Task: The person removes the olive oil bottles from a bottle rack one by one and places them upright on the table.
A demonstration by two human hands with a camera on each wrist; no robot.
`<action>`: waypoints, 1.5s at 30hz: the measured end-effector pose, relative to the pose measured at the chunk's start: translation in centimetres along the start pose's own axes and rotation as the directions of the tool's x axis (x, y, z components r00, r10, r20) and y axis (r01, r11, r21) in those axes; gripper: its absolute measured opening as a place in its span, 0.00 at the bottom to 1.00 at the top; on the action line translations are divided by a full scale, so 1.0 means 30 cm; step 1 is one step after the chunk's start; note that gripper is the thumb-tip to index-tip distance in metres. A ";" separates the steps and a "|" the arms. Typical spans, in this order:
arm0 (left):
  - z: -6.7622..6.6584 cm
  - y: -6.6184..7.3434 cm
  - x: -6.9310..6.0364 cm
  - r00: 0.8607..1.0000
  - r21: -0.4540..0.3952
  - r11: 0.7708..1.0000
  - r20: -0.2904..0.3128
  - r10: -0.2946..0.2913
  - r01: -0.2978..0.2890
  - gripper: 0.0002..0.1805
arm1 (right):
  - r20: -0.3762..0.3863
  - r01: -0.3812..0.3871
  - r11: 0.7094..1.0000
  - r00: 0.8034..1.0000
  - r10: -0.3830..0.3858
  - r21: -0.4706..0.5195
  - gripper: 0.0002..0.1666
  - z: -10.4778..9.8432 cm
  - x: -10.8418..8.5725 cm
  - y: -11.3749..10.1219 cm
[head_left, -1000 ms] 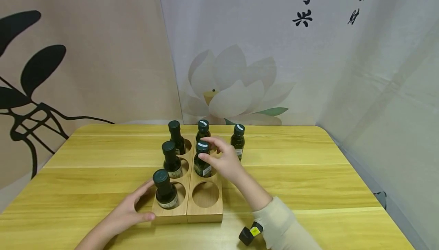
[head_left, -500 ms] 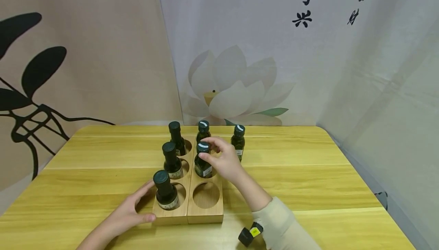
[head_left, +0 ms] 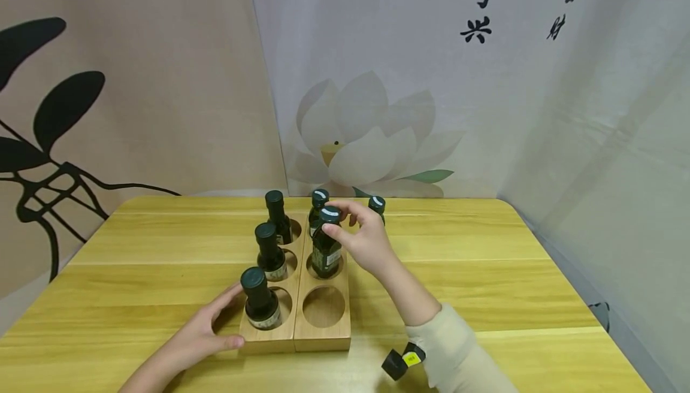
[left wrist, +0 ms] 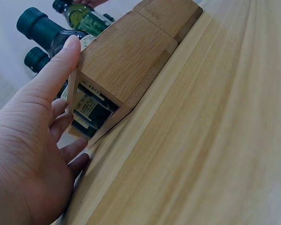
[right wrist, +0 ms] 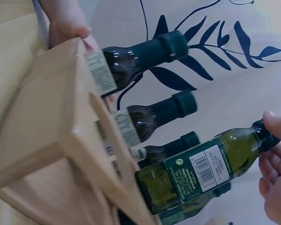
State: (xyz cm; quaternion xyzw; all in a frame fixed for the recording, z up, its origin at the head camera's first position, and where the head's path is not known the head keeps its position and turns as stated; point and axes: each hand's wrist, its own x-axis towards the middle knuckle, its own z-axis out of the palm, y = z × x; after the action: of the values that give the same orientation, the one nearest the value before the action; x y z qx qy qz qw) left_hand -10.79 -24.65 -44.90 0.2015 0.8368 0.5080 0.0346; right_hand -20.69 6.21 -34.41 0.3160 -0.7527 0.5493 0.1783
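My right hand (head_left: 366, 240) pinches the dark cap of a small oil bottle (head_left: 326, 255) between thumb and fingers. Raised partway, the bottle has its base at the middle hole of the right wooden rack (head_left: 323, 344); its green label and barcode show in the right wrist view. My left hand (head_left: 202, 330) rests against the left wooden rack (head_left: 269, 345), thumb at the front corner and loosely bent fingers along the open side. Three taller dark-capped bottles stand in that rack, among them the front bottle (head_left: 261, 300). Another oil bottle (head_left: 318, 207) stands in the right rack's far hole.
The right rack's front hole (head_left: 323, 307) holds nothing. A further oil bottle (head_left: 377, 204) stands on the table right of the racks, partly behind my right hand. A black device with a yellow sticker (head_left: 411, 359) sits at my right cuff. Printed cloth (head_left: 377, 51) hangs behind the table.
My right hand has moved up and slightly right, lifting the pinched oil bottle partway from the middle hole. My left hand and the racks stay in place.
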 end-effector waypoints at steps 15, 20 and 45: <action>-0.001 -0.001 0.000 1.000 0.008 1.000 -0.002 -0.007 0.007 0.48 | -0.035 0.002 1.000 0.999 -0.003 -0.009 0.17 -0.141 0.077 -0.089; -0.001 0.004 0.001 1.000 0.012 1.000 -0.007 0.002 -0.002 0.49 | -0.062 -0.002 1.000 0.998 0.001 -0.006 0.16 -0.193 0.094 -0.107; 0.001 0.004 0.001 1.000 0.015 1.000 -0.010 -0.001 0.001 0.49 | -0.135 -0.039 0.995 0.990 0.026 -0.091 0.14 -0.427 0.102 -0.090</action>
State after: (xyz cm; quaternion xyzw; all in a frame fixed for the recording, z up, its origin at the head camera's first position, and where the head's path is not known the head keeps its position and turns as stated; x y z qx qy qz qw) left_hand -10.78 -24.56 -44.81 0.1986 0.8408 0.5028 0.0292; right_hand -22.14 16.87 -26.34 0.2576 -0.7689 0.5365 0.2339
